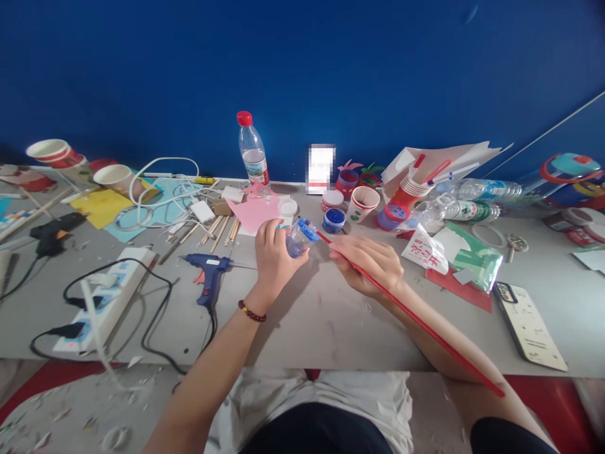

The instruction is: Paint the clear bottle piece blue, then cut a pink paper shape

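My left hand [275,260] is closed around a small clear plastic piece [295,243], which looks like a cut bottle part, with blue paint at its rim. My right hand [368,265] grips a long red paintbrush [425,326] whose handle runs back along the forearm. The brush tip meets the blue-painted rim. Just beyond the hands stands an open jar of blue paint [334,220], with a paper cup [363,204] beside it.
A blue glue gun [208,274] and a power strip [106,299] with trailing cables lie at left. A red-capped bottle [253,151] stands at the back. To the right are plastic bottles [477,209], a green packet [472,255] and a phone [530,325].
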Demonstrator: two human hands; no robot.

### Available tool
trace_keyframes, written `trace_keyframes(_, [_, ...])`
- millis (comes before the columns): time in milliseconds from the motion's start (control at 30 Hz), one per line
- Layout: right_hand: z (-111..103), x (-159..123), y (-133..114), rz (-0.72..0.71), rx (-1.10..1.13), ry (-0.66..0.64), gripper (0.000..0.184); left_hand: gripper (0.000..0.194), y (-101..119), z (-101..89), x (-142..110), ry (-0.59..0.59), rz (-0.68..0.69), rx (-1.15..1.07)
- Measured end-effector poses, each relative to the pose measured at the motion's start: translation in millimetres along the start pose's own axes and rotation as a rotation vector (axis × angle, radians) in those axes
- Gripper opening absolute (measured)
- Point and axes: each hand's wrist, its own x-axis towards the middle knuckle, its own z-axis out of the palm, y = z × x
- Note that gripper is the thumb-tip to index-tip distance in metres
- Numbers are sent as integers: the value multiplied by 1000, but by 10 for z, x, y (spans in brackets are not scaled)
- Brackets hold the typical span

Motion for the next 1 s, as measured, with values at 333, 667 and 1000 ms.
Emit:
trace_keyframes(333, [-10, 71, -26, -20, -41, -85, 10, 25, 11, 38, -60, -6, 123, 114])
trace_keyframes(667, [28, 55, 1, 69, -94, -69, 4, 23, 0, 46, -83, -27, 155, 83])
trace_keyframes(1000, [37, 19, 6, 113, -61, -61, 4, 26, 14, 52, -105, 19, 220, 97])
